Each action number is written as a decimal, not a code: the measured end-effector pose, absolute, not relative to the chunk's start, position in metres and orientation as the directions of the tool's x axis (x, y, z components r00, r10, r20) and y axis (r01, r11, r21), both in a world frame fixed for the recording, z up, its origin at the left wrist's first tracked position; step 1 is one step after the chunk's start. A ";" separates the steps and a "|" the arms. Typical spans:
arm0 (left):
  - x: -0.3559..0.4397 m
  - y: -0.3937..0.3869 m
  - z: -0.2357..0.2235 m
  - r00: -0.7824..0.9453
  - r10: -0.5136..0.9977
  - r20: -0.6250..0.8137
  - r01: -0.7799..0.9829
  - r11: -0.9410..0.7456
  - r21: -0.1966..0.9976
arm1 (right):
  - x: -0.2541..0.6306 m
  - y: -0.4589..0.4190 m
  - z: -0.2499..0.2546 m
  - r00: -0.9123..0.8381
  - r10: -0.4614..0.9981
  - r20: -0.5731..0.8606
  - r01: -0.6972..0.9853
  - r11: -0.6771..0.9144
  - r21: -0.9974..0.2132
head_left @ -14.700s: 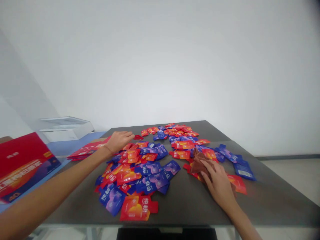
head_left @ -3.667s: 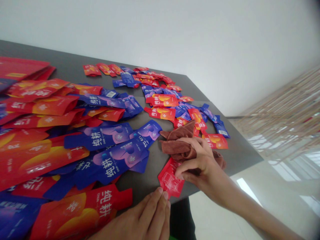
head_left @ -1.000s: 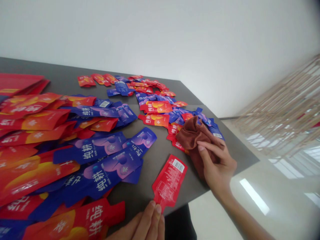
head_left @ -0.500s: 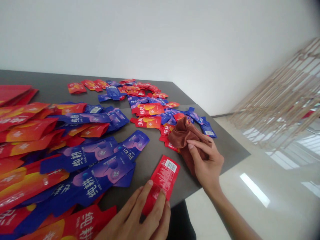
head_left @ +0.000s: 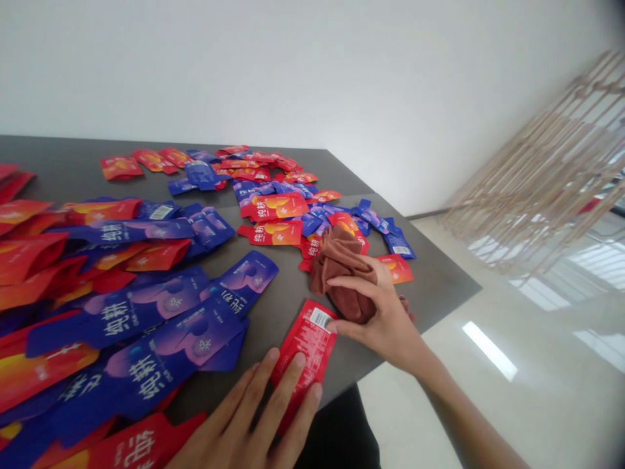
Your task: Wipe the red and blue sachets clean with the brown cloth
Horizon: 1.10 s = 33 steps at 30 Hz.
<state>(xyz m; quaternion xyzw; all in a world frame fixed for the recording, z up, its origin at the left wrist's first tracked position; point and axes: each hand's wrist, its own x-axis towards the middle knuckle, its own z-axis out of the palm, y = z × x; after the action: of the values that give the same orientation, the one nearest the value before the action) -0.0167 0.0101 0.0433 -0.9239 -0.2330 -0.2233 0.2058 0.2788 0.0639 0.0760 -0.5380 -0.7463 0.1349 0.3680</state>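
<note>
Table — left hand splayed on red sachet, right hand cupping brown cloth.

a foil sachet lies on the tabletop, just left of a bunched towel, with a heap of sachets further left and more sachets behind.

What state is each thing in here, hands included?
left hand: fingers spread flat on the sachet
red sachet: lying back side up, barcode showing
right hand: cupped around the cloth
brown cloth: bunched up
blue sachets: lying loose, overlapping
dark grey table: strewn with sachets
</note>
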 end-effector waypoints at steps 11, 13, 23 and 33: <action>-0.017 0.010 0.044 0.793 0.335 0.509 0.514 -0.816 -0.264 | 0.274 0.065 0.075 -0.135 0.887 0.441 0.721 0.393 -0.571; -0.017 0.010 0.044 0.784 0.334 0.522 0.521 -0.813 -0.262 | 0.273 0.065 0.074 -0.144 0.887 0.440 0.728 0.396 -0.559; -0.017 0.010 0.045 0.806 0.330 0.491 0.499 -0.824 -0.266 | 0.271 0.065 0.068 -0.068 0.883 0.464 0.696 0.375 -0.612; -0.012 0.010 0.052 0.787 0.390 0.478 0.548 -0.798 -0.251 | 0.272 0.061 0.071 -0.309 0.840 0.446 0.758 0.501 -0.417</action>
<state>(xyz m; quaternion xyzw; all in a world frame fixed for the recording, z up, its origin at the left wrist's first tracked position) -0.0117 0.0095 0.0517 -0.9256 -0.2533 -0.2057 0.1918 0.2724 0.0606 0.0713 -0.4954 -0.8066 0.0645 0.3160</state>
